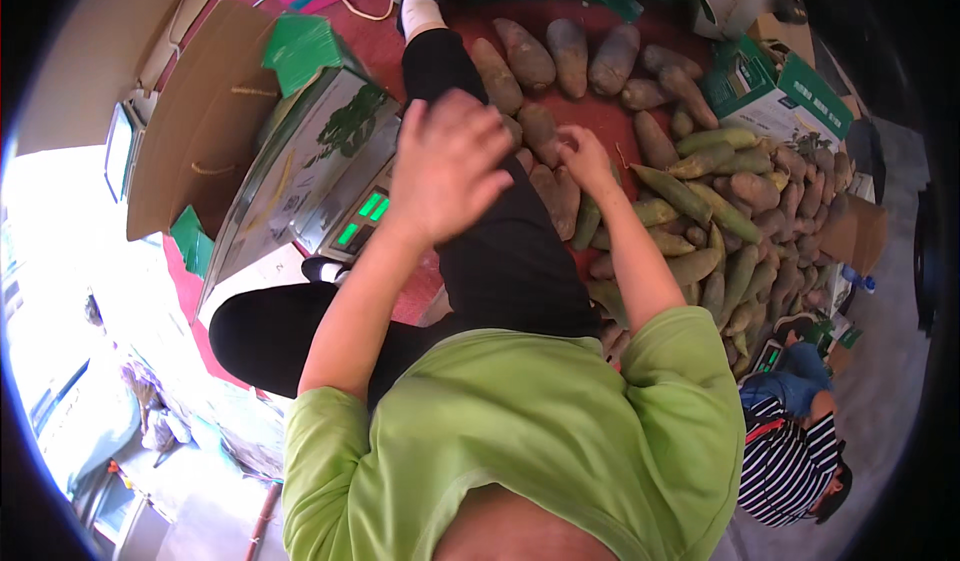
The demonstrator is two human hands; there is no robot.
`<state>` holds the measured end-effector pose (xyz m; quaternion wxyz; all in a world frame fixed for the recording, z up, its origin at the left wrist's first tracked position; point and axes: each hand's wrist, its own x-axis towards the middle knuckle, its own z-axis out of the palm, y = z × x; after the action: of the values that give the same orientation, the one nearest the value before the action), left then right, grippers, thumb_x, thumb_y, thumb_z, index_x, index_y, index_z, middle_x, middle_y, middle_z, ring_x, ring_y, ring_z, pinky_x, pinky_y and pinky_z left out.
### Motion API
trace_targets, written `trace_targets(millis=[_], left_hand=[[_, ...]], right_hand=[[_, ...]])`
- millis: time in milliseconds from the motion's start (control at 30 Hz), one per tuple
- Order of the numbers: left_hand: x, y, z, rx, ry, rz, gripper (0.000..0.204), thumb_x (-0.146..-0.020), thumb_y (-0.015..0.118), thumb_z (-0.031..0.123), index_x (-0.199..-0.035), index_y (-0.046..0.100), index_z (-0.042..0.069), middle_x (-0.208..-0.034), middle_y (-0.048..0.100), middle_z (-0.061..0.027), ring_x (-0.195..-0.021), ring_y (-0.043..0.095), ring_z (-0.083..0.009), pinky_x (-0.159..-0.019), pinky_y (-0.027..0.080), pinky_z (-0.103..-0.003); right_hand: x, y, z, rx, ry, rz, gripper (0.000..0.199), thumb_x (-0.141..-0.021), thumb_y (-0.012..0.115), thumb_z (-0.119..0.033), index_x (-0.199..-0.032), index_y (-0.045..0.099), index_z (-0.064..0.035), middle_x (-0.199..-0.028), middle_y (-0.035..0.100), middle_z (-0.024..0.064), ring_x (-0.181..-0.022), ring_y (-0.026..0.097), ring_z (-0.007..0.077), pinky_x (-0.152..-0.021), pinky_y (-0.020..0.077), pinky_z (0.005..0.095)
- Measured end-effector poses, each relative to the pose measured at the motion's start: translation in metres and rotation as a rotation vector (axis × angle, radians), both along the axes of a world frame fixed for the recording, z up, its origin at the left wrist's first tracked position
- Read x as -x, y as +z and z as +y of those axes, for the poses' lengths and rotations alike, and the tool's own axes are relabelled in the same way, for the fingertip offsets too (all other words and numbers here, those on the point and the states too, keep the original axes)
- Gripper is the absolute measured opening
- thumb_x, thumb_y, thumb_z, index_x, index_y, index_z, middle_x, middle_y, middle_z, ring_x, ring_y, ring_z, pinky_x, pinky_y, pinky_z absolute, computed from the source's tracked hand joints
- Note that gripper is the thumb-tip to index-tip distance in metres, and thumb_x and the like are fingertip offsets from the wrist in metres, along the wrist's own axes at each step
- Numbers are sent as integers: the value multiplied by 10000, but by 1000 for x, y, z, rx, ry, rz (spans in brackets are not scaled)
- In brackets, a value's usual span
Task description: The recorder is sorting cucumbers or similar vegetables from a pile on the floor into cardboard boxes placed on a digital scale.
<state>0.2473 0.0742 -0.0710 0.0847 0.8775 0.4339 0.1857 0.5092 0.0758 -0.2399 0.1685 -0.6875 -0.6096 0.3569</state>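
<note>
a red mat (600, 121) covers the floor through the upper middle of the frame, and a big heap of yams (720, 221) spreads over its right half, brown ones in a row near the top and greener, longer ones piled toward the right edge. a person in a green shirt (520, 431) and black trousers fills the lower middle, one leg stretched up the centre. cardboard boxes (200, 121) lie open at the upper left, and green-and-white boxes (775, 91) sit at the upper right. a scale (355, 216) with lit green digits stands just left of the leg, beside the left forearm. a second person in a striped top (790, 456) crouches at the lower right. the left hand (445, 166) hovers above the thigh, back toward the camera, fingers loosely spread, nothing seen in it. the right hand (585, 156) reaches down at centre, fingers curled on a brown yam (555, 196) lying against the leg; whether it is truly gripped i cannot tell.
</note>
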Motion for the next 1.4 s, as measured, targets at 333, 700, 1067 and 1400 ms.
trace_targets(millis=[333, 700, 1067, 1400], left_hand=[[22, -52, -47, 546, 746, -918, 519, -979, 426, 402, -1324, 491, 20, -1371, 455, -227, -1283, 433, -318, -1072, 313, -370], [76, -61, -117, 1024, 485, 61, 431, -896, 551, 347, -1206, 591, 49, -1171, 590, -219, -1086, 565, -380, -916, 448, -460], [208, 121, -95, -61, 782, -625, 207, -866, 621, 25, -1060, 689, 46, -973, 702, -82, -883, 654, -133, -784, 503, -263], [303, 75, -122, -281, 1227, -660, 181, -900, 624, 121, -1030, 711, 30, -958, 712, -77, -925, 651, -136, -836, 484, -242]], right_hand=[[8, -84, -49, 327, -42, 171, 476, -803, 691, -332, -1142, 602, -11, -1077, 640, 209, -1004, 624, 325, -864, 490, 379], [39, -226, -47, 226, 101, 90, 584, -741, 737, -281, -1209, 540, 8, -1160, 601, 179, -1048, 594, 270, -847, 480, 371], [16, -93, -43, 460, -407, 325, 624, -710, 752, -278, -1230, 521, -20, -1189, 576, 156, -1051, 576, 265, -838, 474, 384], [-62, 29, -35, 390, -474, 201, 647, -656, 781, -313, -1211, 517, -112, -1180, 546, 92, -1056, 518, 250, -792, 444, 430]])
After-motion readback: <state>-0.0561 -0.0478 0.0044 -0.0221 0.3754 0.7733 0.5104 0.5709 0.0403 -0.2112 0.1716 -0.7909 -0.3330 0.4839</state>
